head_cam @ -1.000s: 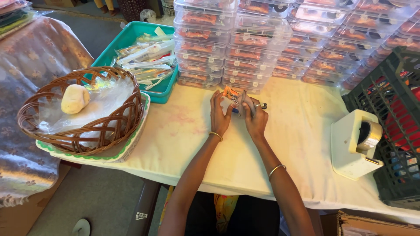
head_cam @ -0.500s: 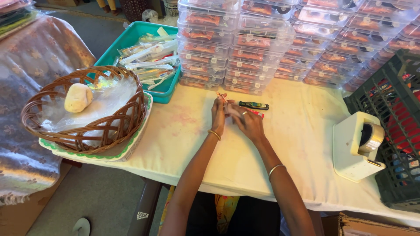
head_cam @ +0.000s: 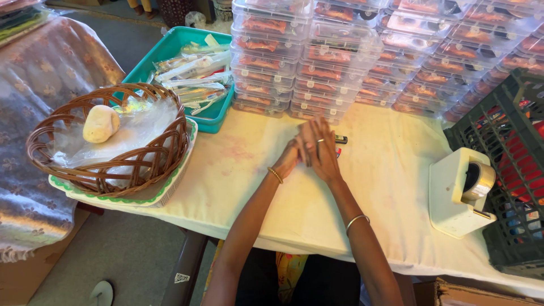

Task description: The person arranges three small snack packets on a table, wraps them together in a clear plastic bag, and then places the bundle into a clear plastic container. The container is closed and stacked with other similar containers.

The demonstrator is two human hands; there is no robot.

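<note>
Both hands are lying pressed together on the white table, the right hand open with fingers stretched flat, partly covering the left hand, whose grip cannot be told. A small dark marker is resting on the cloth just beside the right fingertips, in front of the stacked clear boxes.
</note>
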